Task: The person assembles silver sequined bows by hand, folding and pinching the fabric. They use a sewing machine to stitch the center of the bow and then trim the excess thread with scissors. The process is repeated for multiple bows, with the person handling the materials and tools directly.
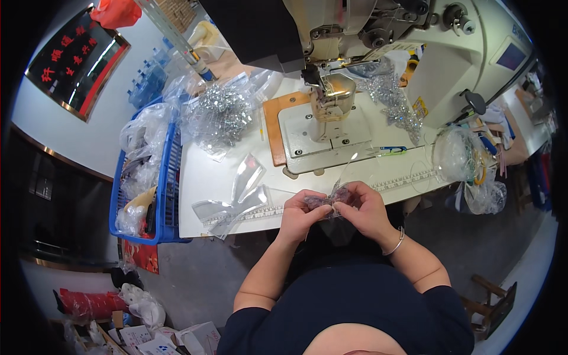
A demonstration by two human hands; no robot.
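Both my hands meet in front of the sewing machine [334, 97], at the table's near edge. Between them is a small purplish, bow-shaped piece [316, 202] with thin clear strips sticking out of it. My left hand [303, 216] pinches its left side, and my right hand [364, 207] pinches the right side, thumbs almost touching at the middle. My fingers cover part of the piece, so its exact kind cannot be made out. Left of my hands, clear plastic cut pieces [238, 201] lie across a ruler strip [408, 179] along the table edge.
A heap of silvery sparkling pieces [222, 115] sits at the table's left, with more sparkling trim [402, 112] right of the machine post. A blue basket [168, 204] holding plastic bags stands against the left edge. Small snips [390, 149] and a plastic-wrapped bundle [455, 157] lie to the right.
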